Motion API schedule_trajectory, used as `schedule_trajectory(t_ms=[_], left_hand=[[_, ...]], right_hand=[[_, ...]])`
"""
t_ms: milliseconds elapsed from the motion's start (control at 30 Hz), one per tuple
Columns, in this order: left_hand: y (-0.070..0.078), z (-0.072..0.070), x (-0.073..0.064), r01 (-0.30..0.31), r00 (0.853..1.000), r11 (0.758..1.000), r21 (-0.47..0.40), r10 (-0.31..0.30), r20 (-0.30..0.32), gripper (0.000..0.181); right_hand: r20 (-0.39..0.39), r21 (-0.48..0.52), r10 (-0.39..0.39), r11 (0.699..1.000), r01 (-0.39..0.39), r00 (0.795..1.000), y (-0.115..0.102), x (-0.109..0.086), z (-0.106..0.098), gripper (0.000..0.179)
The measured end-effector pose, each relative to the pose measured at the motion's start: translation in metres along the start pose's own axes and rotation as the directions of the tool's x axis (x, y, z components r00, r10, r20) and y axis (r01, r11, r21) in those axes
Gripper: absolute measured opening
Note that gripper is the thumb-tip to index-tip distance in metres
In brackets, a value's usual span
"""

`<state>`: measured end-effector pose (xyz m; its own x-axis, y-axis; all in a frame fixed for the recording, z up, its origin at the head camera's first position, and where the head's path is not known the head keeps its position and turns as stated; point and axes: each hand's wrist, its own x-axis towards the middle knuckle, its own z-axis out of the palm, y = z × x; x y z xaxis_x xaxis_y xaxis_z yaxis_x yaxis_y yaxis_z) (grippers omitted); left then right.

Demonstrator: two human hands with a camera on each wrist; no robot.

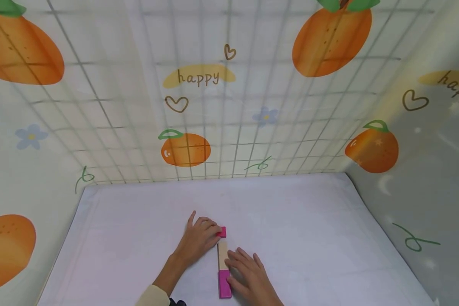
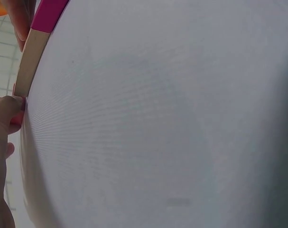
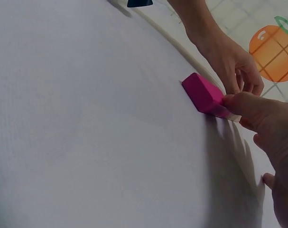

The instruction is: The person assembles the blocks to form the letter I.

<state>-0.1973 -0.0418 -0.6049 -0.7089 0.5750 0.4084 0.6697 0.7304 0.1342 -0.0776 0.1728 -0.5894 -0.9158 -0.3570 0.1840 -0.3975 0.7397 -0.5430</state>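
Observation:
A row of blocks runs away from the person on the white tabletop. Nearest is a magenta block (image 1: pixel 225 284), with a plain wooden block (image 1: pixel 223 256) end to end beyond it. A small pinkish-red block (image 1: pixel 223 232) sits just past the wooden one, a narrow gap between them in the head view. My left hand (image 1: pixel 199 240) pinches this small block between thumb and fingertips, little finger raised. My right hand (image 1: pixel 250 272) lies to the right of the row, fingers loosely extended. Its thumb (image 3: pixel 241 102) touches the magenta block, while its fingertips meet the wooden block's side.
White cloth covers the table (image 1: pixel 310 238). Around it hang pale curtains (image 1: pixel 252 76) printed with oranges, hearts and flowers, with a grid showing through at the back. A dark device (image 1: pixel 177 302) is at the left wrist, beside a cream sleeve (image 1: pixel 153 296).

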Motion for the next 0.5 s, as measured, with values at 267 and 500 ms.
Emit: schedule_trajectory(t_ms=[267,500], left_hand=[[0.0001,-0.0036,-0.003,0.015,1.0,1.0,-0.013,-0.015,0.026,0.023],[-0.0013,-0.0068,-0.0016,0.009,1.0,0.999,-0.047,-0.008,0.022,0.02]], right_hand=[[-0.021,0.005,-0.001,1.0,0.001,1.0,-0.0015,0.0008,-0.0003,0.036],[0.049,-0.002,0.062,0.998,-0.062,0.997,-0.0039,0.0027,-0.0028,0.039]])
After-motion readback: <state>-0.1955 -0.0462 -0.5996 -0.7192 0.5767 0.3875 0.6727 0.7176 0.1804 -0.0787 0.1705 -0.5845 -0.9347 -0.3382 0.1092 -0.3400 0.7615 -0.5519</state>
